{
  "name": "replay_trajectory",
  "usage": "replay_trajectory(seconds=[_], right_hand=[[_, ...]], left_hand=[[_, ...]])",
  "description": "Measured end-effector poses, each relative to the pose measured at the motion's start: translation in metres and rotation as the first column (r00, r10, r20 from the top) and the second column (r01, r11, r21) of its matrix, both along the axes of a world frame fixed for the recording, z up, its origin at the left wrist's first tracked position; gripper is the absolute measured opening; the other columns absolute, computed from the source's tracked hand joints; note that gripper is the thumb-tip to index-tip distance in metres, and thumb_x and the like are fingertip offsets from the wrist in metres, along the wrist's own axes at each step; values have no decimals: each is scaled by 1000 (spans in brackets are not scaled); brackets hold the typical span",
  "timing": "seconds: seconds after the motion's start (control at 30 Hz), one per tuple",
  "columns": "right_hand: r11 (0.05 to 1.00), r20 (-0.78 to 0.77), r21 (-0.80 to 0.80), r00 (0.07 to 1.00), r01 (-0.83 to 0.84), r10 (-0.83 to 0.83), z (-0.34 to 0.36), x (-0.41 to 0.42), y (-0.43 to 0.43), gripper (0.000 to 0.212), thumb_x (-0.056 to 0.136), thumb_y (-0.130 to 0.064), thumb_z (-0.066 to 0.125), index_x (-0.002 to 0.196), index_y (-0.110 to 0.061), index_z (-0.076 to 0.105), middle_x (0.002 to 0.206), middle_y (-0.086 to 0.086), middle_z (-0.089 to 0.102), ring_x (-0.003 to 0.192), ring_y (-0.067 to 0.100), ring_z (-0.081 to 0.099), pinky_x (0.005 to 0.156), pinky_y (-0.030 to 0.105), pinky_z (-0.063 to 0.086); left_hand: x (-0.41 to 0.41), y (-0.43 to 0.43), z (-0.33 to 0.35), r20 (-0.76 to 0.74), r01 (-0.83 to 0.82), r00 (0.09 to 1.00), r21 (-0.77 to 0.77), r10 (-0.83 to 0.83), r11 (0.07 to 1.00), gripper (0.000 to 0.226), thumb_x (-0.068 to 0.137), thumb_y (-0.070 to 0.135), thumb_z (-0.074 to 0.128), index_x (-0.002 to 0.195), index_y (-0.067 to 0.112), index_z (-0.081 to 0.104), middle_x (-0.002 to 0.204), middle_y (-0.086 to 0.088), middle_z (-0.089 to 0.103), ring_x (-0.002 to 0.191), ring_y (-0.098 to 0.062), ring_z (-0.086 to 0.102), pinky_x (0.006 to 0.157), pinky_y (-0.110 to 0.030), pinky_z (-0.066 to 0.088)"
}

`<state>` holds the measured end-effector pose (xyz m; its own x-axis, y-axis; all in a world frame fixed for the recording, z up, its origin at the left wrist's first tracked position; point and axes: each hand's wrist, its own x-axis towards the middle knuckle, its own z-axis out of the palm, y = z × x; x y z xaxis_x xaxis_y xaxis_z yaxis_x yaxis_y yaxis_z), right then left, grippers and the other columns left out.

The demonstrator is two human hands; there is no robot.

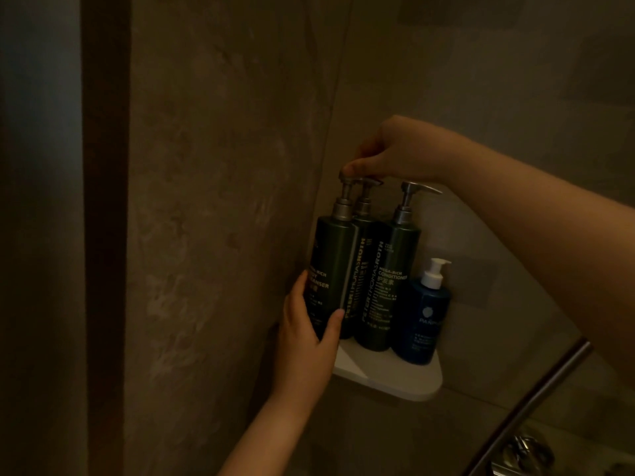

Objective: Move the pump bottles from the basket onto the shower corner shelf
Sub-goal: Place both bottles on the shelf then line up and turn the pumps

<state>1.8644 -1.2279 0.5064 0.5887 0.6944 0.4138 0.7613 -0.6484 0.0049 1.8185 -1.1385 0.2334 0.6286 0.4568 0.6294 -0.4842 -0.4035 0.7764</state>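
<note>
— Where is the cleanser bottle?

— At the left edge of the corner shelf, hard against the middle bottle. The left hand grips its smooth lower body, thumb across the front. That hand hides the base, so I cannot tell whether it rests on the shelf.

— And the right hand?

— It reaches from above, fingertips curled down and pinching the brushed-metal pump head.

— What else stands there?

— The conditioner bottle, another tall dark green cylinder with a metal pump. Just right of it is a shorter, rounded blue bottle with a white plastic pump. The shelf is a flat white slab with a rounded front corner.

— The surroundings?

— A mottled, stone-like wall, and a slanted metal rail at the lower right.
</note>
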Motion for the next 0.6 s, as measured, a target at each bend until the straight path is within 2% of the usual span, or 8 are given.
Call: replay_trajectory(seconds=[0.07,0.17,0.23,0.33,0.4,0.5,0.6], right_hand=[[1000,14,-4,1000,10,-10,0,1,0,37,81,-50,62,92,-17,75,71,0,65,61,5,52,56,21,36],[1000,3,2,1000,16,-16,1,0,-2,40,79,-54,63,90,-18,75,68,-2,65,63,6,55,60,23,39],[1000,2,10,1000,21,-21,2,0,-2,40,78,-54,64,86,-17,75,67,-2,65,64,9,57,64,25,41],[999,0,32,999,41,-41,2,0,-2,37,77,-52,66,69,-17,70,52,-9,60,50,0,53,55,23,37],[998,0,43,998,55,-55,2,0,-2,38,77,-52,67,57,-20,63,43,-12,55,39,-6,48,51,22,33],[998,20,50,999,49,-50,1,1,-2,40,79,-50,67,52,-20,59,42,-11,53,35,-7,46,46,19,35],[999,33,41,999,36,-37,0,1,-1,39,81,-49,65,55,-20,60,46,-10,54,36,-7,46,43,16,35]], left_hand=[[1,-2,-1,-2,-38,999,-14,38,999,69,84,39,62,137,49,19,136,19,34,119,8,36,84,-4,29],[3,-7,0,-17,-129,992,6,129,992,80,80,40,68,145,33,21,136,14,30,114,8,31,80,-2,28],[6,-11,2,-6,-215,976,55,216,975,84,77,37,73,145,26,24,130,10,29,110,5,28,86,-10,28],[7,-15,6,-1,-281,959,86,282,956,84,73,35,77,142,22,30,121,10,27,106,2,25,90,-22,30],[6,-16,5,-9,-261,965,92,263,961,83,74,42,73,142,24,28,123,11,26,106,2,24,91,-24,30],[1,-14,1,-18,-155,987,70,157,985,75,81,54,54,144,31,22,135,12,27,115,-1,31,94,-26,32],[-2,-11,-2,-23,-61,998,46,62,997,66,89,41,51,146,35,18,144,12,31,126,-2,34,97,-22,31]])
